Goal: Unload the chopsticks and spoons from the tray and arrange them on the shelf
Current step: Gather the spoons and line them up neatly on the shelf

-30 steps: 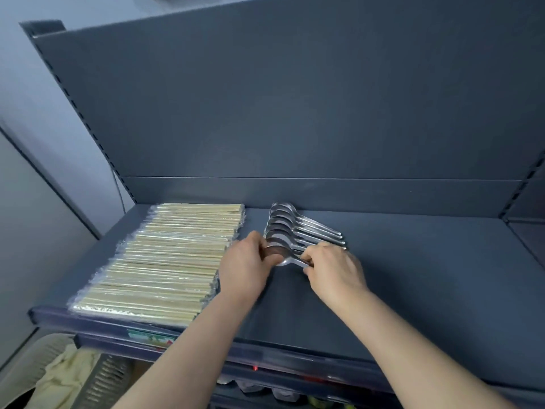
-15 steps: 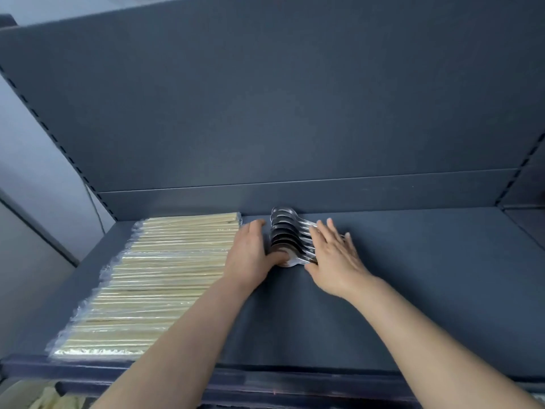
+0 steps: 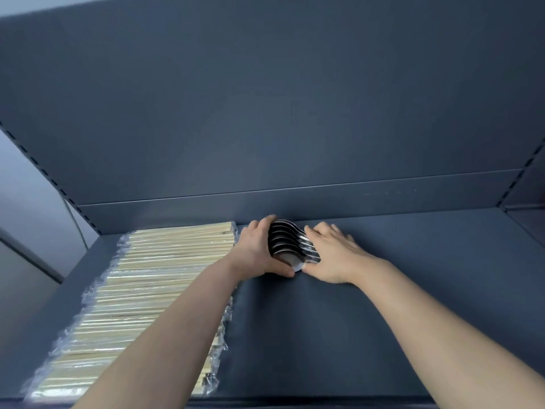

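Your two hands meet around the spoons, which sit on the shelf close to its back edge, somewhat left of its middle. The spoons are nested in a tight overlapping row running from the back edge toward you, bowls on the left and handles pointing right.

Your left hand cups the bowl side of the row. Its fingers lie along the left of the bowls with the tips curling round the farthest spoon, and the thumb hooks across the nearest bowl, so the row is held between them.

Your right hand lies flat and relaxed on the handles, fingers straight and slightly spread, pointing toward the back edge. Its thumb touches the nearest spoon, just beside your left thumb. Most of the handles are hidden under that palm.

The chopsticks, in clear wrappers, lie side by side in a long band over the left part of the shelf, from near the back edge down to the front edge. Your left forearm crosses their right ends. The band's far right corner lies just beside your left hand, apart from the spoons.
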`<action>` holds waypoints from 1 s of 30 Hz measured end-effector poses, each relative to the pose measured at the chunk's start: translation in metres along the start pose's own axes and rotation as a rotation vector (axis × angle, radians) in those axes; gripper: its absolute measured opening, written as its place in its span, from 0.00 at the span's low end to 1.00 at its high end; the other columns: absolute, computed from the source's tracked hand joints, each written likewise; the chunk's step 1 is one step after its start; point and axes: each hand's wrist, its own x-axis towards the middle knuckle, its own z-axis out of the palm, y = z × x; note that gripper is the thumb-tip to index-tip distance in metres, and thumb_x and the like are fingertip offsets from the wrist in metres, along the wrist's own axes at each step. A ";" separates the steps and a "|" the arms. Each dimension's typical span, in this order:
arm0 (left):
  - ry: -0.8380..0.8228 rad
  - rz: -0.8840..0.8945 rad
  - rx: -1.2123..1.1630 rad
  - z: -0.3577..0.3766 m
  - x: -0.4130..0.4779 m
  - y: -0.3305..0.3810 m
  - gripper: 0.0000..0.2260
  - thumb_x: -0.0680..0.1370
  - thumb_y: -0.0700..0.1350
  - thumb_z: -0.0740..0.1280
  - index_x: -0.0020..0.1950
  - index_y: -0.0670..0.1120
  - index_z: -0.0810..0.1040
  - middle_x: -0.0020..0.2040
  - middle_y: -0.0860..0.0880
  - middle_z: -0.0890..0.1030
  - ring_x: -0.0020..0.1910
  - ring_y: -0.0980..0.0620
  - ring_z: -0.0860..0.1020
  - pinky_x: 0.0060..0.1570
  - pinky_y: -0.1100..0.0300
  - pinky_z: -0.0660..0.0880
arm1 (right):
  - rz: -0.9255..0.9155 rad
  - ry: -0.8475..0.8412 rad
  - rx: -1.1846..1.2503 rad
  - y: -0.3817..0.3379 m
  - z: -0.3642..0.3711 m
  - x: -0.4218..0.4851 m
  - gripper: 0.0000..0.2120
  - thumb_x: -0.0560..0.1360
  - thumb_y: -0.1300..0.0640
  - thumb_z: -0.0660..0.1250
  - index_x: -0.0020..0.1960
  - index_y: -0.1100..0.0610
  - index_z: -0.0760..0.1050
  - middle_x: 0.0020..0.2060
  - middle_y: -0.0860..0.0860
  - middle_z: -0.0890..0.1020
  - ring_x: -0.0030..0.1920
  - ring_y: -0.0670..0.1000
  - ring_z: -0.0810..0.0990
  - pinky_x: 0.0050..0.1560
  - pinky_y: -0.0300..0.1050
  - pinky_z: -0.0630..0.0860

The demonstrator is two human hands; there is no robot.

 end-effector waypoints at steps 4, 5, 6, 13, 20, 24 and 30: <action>0.028 0.035 0.027 0.002 -0.001 0.005 0.33 0.60 0.52 0.81 0.58 0.48 0.68 0.53 0.51 0.73 0.54 0.52 0.71 0.50 0.61 0.69 | 0.003 0.113 -0.073 -0.004 0.008 -0.009 0.25 0.78 0.44 0.61 0.70 0.55 0.63 0.64 0.52 0.66 0.66 0.54 0.64 0.64 0.51 0.66; 0.021 0.053 0.043 0.003 -0.002 0.006 0.30 0.62 0.51 0.80 0.56 0.48 0.69 0.50 0.52 0.74 0.50 0.51 0.73 0.45 0.61 0.68 | -0.006 0.159 -0.108 -0.007 0.014 -0.012 0.21 0.79 0.46 0.59 0.67 0.55 0.65 0.62 0.52 0.67 0.64 0.54 0.65 0.62 0.50 0.67; 0.020 0.081 0.071 0.005 -0.004 0.006 0.27 0.64 0.51 0.79 0.56 0.47 0.70 0.48 0.52 0.76 0.49 0.51 0.74 0.43 0.62 0.67 | -0.015 0.202 -0.133 -0.010 0.020 -0.014 0.17 0.80 0.48 0.58 0.65 0.56 0.66 0.60 0.53 0.68 0.63 0.55 0.66 0.60 0.50 0.67; 0.099 0.150 0.094 0.016 -0.015 0.013 0.16 0.69 0.50 0.75 0.53 0.48 0.77 0.47 0.51 0.79 0.49 0.50 0.77 0.43 0.61 0.68 | -0.040 0.291 -0.129 -0.005 0.027 -0.025 0.14 0.83 0.49 0.54 0.64 0.55 0.66 0.59 0.52 0.71 0.61 0.54 0.68 0.59 0.48 0.66; 0.081 0.180 -0.021 0.056 -0.028 0.082 0.12 0.70 0.51 0.75 0.47 0.49 0.75 0.42 0.54 0.77 0.43 0.52 0.75 0.41 0.59 0.70 | 0.015 0.280 -0.148 0.059 0.009 -0.079 0.16 0.82 0.47 0.53 0.68 0.51 0.64 0.61 0.48 0.70 0.63 0.52 0.67 0.60 0.47 0.65; 0.042 0.224 -0.029 0.092 -0.036 0.139 0.13 0.71 0.53 0.73 0.45 0.50 0.72 0.42 0.53 0.75 0.42 0.52 0.73 0.39 0.59 0.68 | 0.082 0.249 -0.156 0.113 -0.003 -0.124 0.16 0.82 0.46 0.53 0.68 0.49 0.64 0.62 0.47 0.71 0.64 0.51 0.67 0.59 0.47 0.64; 0.079 0.211 -0.031 0.151 -0.053 0.193 0.16 0.72 0.54 0.72 0.54 0.49 0.74 0.49 0.53 0.79 0.49 0.51 0.76 0.48 0.55 0.73 | 0.097 0.218 -0.167 0.173 -0.004 -0.173 0.17 0.82 0.47 0.55 0.69 0.49 0.64 0.62 0.47 0.70 0.63 0.51 0.67 0.57 0.48 0.64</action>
